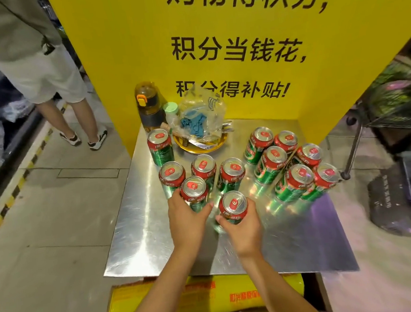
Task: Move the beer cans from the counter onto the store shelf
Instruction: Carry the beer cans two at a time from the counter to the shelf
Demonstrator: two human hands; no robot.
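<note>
Several green beer cans with red tops stand on a shiny metal counter (144, 234). My left hand (187, 221) grips one can (194, 191) at the front of the left cluster. My right hand (242, 226) wraps around another can (233, 206) just beside it. More cans stand behind in the middle (232, 172), one at the far left (159, 144), and a tight group stands on the right (293, 163). No store shelf is in view.
A dark water bottle (149, 106), a clear plastic bag with a blue cloth (199, 119) and a gold plate (199, 147) sit at the counter's back. A yellow sign board (239, 42) rises behind. A person's legs (68, 112) stand at left. A yellow box (210, 298) lies below.
</note>
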